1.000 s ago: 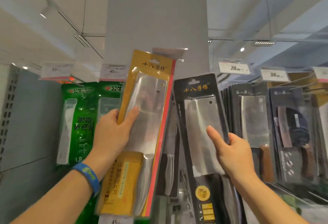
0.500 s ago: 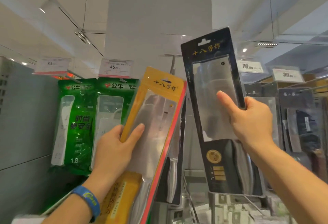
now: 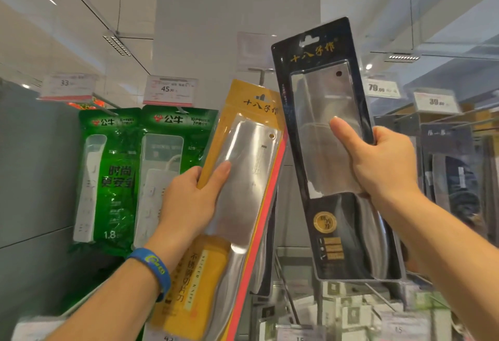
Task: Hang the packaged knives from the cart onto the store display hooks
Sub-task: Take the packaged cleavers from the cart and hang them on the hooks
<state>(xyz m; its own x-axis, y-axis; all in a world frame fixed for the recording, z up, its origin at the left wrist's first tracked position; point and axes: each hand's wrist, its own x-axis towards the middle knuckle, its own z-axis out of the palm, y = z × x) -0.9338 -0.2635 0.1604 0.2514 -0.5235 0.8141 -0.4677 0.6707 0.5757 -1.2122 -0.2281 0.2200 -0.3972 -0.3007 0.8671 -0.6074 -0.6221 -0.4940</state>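
Fingers (image 3: 343,135) pinched the yellow pack (image 3: 243,178) and black pack (image 3: 324,92); the black one's hole had to go straight onto the hook (image 3: 261,77).

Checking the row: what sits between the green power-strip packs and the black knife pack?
Head view: the yellow knife pack, gripped by the left hand.

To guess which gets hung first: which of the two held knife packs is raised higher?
The black knife pack in the right hand; its top stands above the yellow pack in the left hand.
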